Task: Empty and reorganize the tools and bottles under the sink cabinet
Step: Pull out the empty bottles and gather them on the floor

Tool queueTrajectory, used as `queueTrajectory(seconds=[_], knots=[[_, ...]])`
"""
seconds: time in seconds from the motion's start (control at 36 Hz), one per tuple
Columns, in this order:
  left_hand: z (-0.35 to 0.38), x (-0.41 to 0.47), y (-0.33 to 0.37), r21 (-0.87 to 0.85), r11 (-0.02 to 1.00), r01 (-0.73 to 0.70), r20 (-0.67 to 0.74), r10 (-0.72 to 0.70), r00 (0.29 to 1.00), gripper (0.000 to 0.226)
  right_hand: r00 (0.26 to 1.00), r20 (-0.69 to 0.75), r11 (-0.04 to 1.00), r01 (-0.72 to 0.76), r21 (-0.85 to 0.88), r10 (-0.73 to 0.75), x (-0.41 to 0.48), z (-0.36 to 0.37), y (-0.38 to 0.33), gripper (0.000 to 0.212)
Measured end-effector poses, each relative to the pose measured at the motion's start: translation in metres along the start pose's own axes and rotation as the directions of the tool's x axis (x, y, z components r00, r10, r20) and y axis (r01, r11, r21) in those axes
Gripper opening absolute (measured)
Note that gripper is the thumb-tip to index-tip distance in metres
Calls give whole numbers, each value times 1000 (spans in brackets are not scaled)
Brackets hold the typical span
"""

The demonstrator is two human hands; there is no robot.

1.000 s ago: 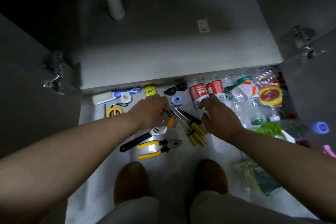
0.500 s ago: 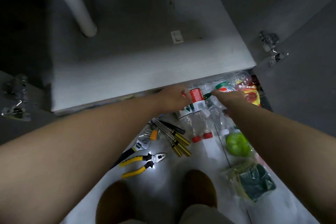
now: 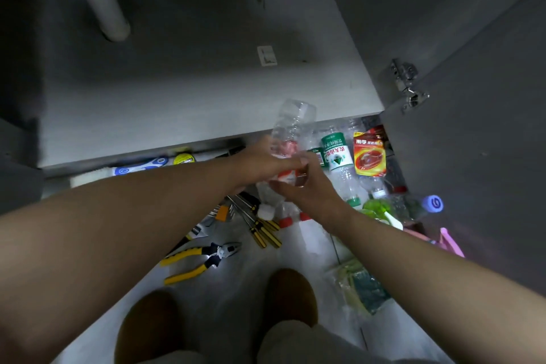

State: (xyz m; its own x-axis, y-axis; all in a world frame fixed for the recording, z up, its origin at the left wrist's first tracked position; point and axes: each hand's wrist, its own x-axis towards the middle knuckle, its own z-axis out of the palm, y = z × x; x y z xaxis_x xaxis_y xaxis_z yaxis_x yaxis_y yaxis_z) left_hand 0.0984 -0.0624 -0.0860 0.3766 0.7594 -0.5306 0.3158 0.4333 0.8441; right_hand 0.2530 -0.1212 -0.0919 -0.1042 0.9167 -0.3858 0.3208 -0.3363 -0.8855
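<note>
The clear bottle (image 3: 293, 124) is held in 2 hands just over the front edge of the cabinet base (image 3: 189, 115). Its base points up and away over the board, and its white cap (image 3: 265, 211) points down toward the person. It is thin, crinkled, see-through plastic with a red and white label that the fingers mostly cover. The left hand (image 3: 258, 163) is curled round the bottle's middle. The right hand (image 3: 308, 190) pinches the lower part, thumb on top and fingers underneath.

The cabinet base is a grey board with a small white sticker (image 3: 266, 55) on it. A white pipe (image 3: 100, 0) stands at its back left, and a metal hinge (image 3: 409, 86) sits at its right end on the open door.

Just in front of the board's edge, on the pale floor (image 3: 236, 272), lie a green-label bottle (image 3: 334, 154) and a red and yellow packet (image 3: 369, 156). Farther out from the edge are yellow-handled screwdrivers (image 3: 264, 233), then yellow and black pliers (image 3: 204, 260). A blue-capped bottle (image 3: 432, 203) lies off the board's right end. 2 brown shoes (image 3: 291, 295) are farthest from it.
</note>
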Motion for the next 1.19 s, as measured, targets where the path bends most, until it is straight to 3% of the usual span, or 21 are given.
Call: queueTrajectory(seconds=[0.08,0.14,0.22,0.28,0.36,0.53,0.75,0.92,1.0,1.08,1.19], knots=[[-11,-3,-3,109,994,-3,-175,22,984,62,994,112,998,-25,64,18,5,1,-1,67],[-19,-4,-7,99,995,-8,-228,31,973,57,990,141,1000,-16,-7,17,10,3,0,63],[-31,-5,-13,15,1000,20,-271,-15,963,55,996,70,941,74,-330,-54,19,8,11,52],[-37,-6,-17,-24,999,47,-281,-52,958,55,1000,9,821,18,-570,-16,24,11,21,59],[-43,-7,-25,-64,997,30,-292,-48,955,53,998,-34,690,-62,-721,54,27,19,29,69],[-50,-7,-37,-53,998,21,-334,-37,942,51,991,-134,486,-126,-865,18,39,40,31,76],[-65,-6,-49,-112,994,14,-377,-55,924,52,992,-128,394,-117,-912,0,52,58,40,85],[-66,-9,-54,-160,987,-2,-364,-57,930,63,985,-126,417,-166,-894,121,68,60,42,94],[-67,-18,-42,-136,989,57,-338,-101,936,56,957,-152,530,-265,-806,247,70,49,21,94],[-74,-26,-14,10,995,97,-231,-92,969,55,939,-107,615,-296,-731,326,67,30,1,97],[-67,-39,32,190,974,120,-107,-101,989,60,927,-6,709,-290,-643,374,48,-6,-24,84]])
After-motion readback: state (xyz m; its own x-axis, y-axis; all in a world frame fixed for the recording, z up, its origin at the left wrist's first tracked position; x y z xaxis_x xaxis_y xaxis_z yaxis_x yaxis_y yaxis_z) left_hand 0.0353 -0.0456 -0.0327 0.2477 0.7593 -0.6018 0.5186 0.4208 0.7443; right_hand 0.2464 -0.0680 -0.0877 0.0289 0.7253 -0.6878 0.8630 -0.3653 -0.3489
